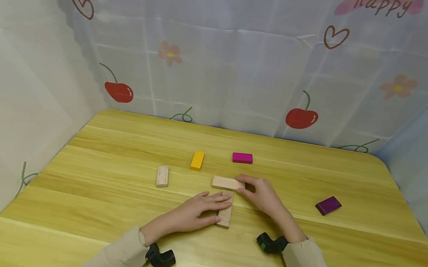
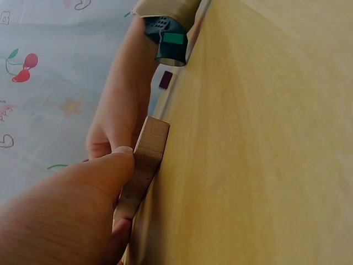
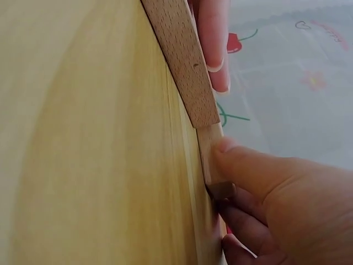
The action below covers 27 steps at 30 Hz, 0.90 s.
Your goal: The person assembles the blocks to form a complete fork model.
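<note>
In the head view, my left hand (image 1: 198, 211) lies with extended fingers over a plain wooden block (image 1: 224, 219) that points toward me; its thumb touches the block's left edge. My right hand (image 1: 264, 196) pinches the right end of a second plain wooden block (image 1: 225, 183), lying crosswise just beyond the first. In the right wrist view, the right thumb (image 3: 237, 157) presses the crosswise block (image 3: 208, 149), whose side appears to meet the end of the lengthwise block (image 3: 185, 61). The left wrist view shows the left thumb (image 2: 118, 165) against the lengthwise block (image 2: 150, 149).
Farther back on the wooden table (image 1: 108, 209) lie a yellow block (image 1: 197, 160) and a magenta block (image 1: 242, 158). A third plain block (image 1: 162, 176) is at left, a dark purple block (image 1: 328, 205) at right. Printed curtains (image 1: 221, 72) surround the table.
</note>
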Tool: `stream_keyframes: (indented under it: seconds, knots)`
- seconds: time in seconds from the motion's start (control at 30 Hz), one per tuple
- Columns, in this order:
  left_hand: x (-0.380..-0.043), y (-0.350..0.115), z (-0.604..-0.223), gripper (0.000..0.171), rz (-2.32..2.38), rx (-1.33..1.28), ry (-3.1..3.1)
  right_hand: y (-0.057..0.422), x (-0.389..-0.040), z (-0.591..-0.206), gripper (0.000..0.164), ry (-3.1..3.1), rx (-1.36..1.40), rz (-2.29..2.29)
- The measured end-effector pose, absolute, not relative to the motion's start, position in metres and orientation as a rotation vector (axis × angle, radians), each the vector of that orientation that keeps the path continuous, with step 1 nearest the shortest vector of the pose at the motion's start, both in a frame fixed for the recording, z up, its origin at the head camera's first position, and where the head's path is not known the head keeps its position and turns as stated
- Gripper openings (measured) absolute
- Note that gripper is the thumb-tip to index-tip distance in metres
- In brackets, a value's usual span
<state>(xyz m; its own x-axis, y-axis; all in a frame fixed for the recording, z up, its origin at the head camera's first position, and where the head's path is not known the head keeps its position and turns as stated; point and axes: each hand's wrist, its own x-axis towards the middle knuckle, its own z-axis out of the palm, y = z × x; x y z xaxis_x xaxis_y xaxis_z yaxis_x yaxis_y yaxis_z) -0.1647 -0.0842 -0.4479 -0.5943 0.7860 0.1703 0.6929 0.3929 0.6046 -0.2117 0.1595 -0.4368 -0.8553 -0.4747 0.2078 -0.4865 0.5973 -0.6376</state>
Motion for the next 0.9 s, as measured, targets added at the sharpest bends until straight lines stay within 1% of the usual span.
stream_keyframes:
  seconds: [0.23, 0.73, 0.9]
  knots:
    - [-0.1637, -0.0846, -0.4474, 0.050, 0.974, 1.326, 2.496, 0.1613, -0.2099, -0.4391, 0.032, -2.790, 0.876, 1.129]
    - [-0.1615, -0.0832, -0.4463, 0.049, 0.967, 1.303, 2.521, 0.1617, -0.2054, -0.4378, 0.032, -2.815, 0.858, 1.143]
    - [-0.1578, -0.0797, -0.4466, 0.049, 0.895, 1.309, 2.605, 0.1621, -0.2054, -0.4389, 0.032, -2.810, 0.859, 1.155]
